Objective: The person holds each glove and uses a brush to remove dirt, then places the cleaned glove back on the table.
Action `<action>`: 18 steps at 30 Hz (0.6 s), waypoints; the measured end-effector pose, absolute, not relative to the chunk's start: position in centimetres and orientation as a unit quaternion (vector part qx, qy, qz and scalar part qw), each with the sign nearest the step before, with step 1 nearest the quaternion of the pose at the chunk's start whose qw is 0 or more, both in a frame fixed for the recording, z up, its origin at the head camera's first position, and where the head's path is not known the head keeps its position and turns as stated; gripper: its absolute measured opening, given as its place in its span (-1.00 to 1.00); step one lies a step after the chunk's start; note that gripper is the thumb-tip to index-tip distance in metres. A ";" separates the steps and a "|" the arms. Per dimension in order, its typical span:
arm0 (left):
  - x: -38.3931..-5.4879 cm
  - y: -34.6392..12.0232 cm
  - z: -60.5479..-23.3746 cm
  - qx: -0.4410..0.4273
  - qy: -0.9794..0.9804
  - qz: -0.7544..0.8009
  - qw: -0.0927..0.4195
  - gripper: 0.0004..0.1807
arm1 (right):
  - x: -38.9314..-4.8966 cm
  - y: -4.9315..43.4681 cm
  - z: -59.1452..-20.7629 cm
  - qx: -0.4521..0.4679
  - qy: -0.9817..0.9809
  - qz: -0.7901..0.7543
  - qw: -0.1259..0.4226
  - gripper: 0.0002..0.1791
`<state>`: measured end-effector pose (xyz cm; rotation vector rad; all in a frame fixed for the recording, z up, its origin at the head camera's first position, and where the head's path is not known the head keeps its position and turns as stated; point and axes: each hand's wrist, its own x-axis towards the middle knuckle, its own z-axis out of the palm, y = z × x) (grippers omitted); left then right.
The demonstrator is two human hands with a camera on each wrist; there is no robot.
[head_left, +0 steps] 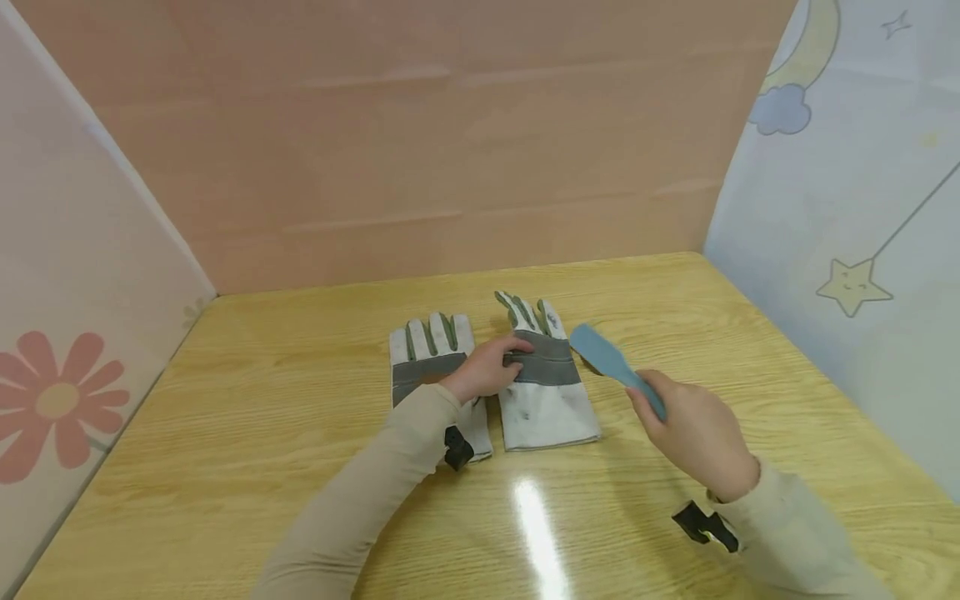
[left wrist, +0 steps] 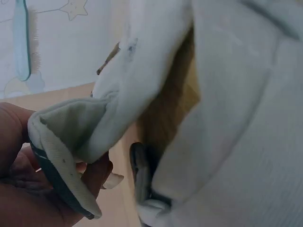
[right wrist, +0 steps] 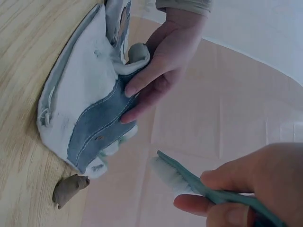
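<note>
Two gloves mid-bench (head_left: pixel 247 467), fingertips toward far edge. Left hand (head_left: pixel 491 367) pinching folded side of right-hand glove (head_left: pixel 547 412), maybe its thumb; left-hand glove (head_left: pixel 429 367) lies partly under that wrist. Right hand, nearer bench's right edge (head_left: pixel 697 429), has fingers curled round blue brush (head_left: pixel 606 354). Brush raised, long axis slanting toward far left corner, head just right of held glove, not touching. Small dark lump (right wrist: pixel 70 190) beside glove tips, no clue what.

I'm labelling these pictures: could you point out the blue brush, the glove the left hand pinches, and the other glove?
Blue brush (head_left: pixel 606 357): head view, on the back of its broad head.
Pinched glove (head_left: pixel 547 414): head view, on its white cuff.
Other glove (head_left: pixel 422 368): head view, on its grey band.
</note>
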<state>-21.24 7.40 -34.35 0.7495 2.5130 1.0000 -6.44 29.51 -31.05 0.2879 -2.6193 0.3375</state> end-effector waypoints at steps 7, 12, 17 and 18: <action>-21.5 7.3 -34.8 0.257 0.881 0.355 0.176 -0.55 | -6.4 29.1 -30.9 0.097 -0.964 0.148 0.200 -0.73; -21.5 4.8 -33.6 0.234 0.878 0.381 0.169 -0.53 | -6.7 29.0 -31.0 0.113 -0.960 0.148 0.208 -0.76; -21.6 0.2 -32.7 0.157 0.894 0.397 0.138 -0.53 | -7.0 28.9 -30.9 0.121 -0.961 0.152 0.196 -0.77; -21.6 -0.8 -32.7 0.141 0.897 0.397 0.133 -0.52 | -7.1 28.9 -30.9 0.122 -0.962 0.152 0.194 -0.77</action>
